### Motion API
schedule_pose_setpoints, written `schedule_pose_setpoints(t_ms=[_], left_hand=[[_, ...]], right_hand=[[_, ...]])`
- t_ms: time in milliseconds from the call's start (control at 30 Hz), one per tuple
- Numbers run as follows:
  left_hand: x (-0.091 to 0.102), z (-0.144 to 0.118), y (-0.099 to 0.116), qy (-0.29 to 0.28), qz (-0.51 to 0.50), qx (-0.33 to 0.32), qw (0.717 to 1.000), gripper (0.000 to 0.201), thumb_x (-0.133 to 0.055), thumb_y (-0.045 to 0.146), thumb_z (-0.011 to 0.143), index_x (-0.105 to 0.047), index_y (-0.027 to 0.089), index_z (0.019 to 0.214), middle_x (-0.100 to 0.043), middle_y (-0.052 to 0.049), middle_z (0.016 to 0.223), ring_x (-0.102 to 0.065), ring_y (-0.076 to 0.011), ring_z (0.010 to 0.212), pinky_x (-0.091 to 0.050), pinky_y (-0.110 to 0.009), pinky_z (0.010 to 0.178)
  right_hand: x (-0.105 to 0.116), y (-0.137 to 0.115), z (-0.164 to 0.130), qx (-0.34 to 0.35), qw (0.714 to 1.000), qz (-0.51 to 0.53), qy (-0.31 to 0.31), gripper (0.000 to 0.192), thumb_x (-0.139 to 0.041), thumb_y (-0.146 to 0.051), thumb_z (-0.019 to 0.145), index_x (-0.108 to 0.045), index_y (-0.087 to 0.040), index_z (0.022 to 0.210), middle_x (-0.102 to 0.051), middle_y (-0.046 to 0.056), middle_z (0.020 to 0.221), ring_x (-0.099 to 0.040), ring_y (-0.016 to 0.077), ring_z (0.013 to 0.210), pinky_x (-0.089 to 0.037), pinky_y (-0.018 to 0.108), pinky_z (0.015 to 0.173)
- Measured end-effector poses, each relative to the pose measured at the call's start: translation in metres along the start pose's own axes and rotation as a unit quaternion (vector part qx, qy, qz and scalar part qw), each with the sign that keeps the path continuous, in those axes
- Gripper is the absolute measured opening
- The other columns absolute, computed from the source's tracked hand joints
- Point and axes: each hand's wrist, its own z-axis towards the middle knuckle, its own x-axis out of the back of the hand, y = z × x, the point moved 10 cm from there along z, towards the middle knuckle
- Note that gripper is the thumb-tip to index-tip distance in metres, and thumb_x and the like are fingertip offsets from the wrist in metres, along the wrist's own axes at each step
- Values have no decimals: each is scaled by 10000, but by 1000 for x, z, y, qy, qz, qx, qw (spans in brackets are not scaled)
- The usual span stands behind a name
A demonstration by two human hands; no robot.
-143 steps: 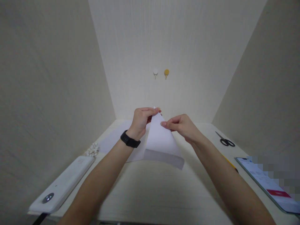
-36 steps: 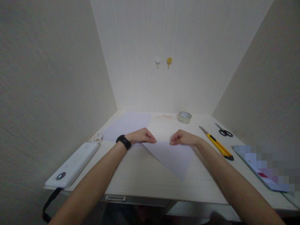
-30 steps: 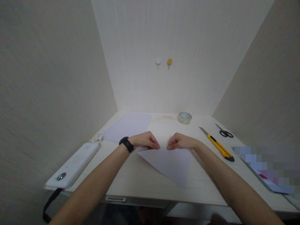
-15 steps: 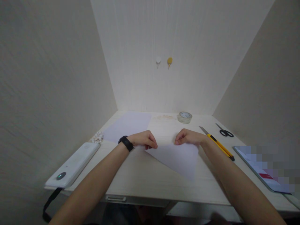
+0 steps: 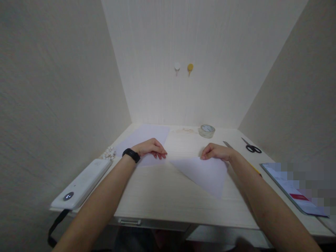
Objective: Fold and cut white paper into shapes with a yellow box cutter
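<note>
My right hand pinches the upper edge of a white triangular sheet of paper, which lies on the white desk with one point toward the left. My left hand is off to the left of that point, fingers loosely stretched and apart from the triangle. A black band sits on the left wrist. Beneath the left hand shows more pale paper; I cannot tell whether it belongs to the larger sheet lying behind.
A roll of clear tape stands at the back. Black scissors and a yellow cutter, partly behind my right arm, lie at right. A clipboard is farther right. A white device and small white pieces are at left.
My left hand has let go of the triangular paper and moved left, its fingers loosening. My right hand has shifted slightly right, and the triangle with it.
</note>
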Motion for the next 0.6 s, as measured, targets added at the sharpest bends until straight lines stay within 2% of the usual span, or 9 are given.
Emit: schedule_pose_setpoints(t_ms=[67, 100, 200, 333, 433, 600], left_hand=[[1, 1, 8, 37, -23, -22, 999, 346, -760, 452, 721, -783, 132, 851, -758, -142, 906, -664, -147, 700, -481, -238, 615], [-5, 3, 12, 36, -24, -27, 999, 383, -739, 493, 742, -783, 136, 875, -755, -148, 941, -668, -151, 727, -485, -244, 636], [-39, 8, 19, -25, 20, -29, 999, 440, -715, 552, 756, -784, 150, 921, -755, -132, 928, -660, -161, 735, -474, -257, 645], [-68, 11, 22, -56, 95, -49, 993, 310, -786, 459, 701, -792, 164, 800, -730, -55, 724, -571, -127, 595, -410, -246, 586], [-72, 13, 18, -58, 105, -47, 992, 265, -790, 427, 691, -781, 163, 715, -706, -39, 662, -529, -117, 550, -381, -245, 557], [-64, 15, 9, -62, 71, -25, 995, 270, -793, 431, 665, -785, 165, 713, -701, -44, 642, -529, -124, 545, -388, -252, 564]], right_hand=[[-7, -5, 2, 10, 1000, -5, -4, 287, -810, -402, 572, -754, -141, 676, -677, 32, 617, -534, 124, 552, -405, 263, 586], [-13, -8, 3, 13, 1000, -10, -9, 293, -802, -413, 590, -753, -138, 679, -664, 25, 602, -516, 116, 538, -389, 256, 569], [-31, -18, 6, 24, 999, -28, -29, 303, -781, -431, 640, -748, -135, 693, -623, 2, 564, -452, 90, 492, -333, 235, 511], [-46, -27, 9, 37, 998, -40, -37, 303, -775, -429, 662, -766, -146, 770, -648, 8, 606, -472, 94, 497, -337, 228, 495], [-45, -29, 10, 41, 998, -33, -32, 277, -795, -389, 631, -773, -154, 775, -674, 17, 635, -506, 102, 518, -359, 230, 509], [-38, -31, 4, 35, 999, -2, -41, 231, -804, -337, 588, -780, -153, 724, -704, 34, 650, -572, 131, 577, -431, 254, 583]])
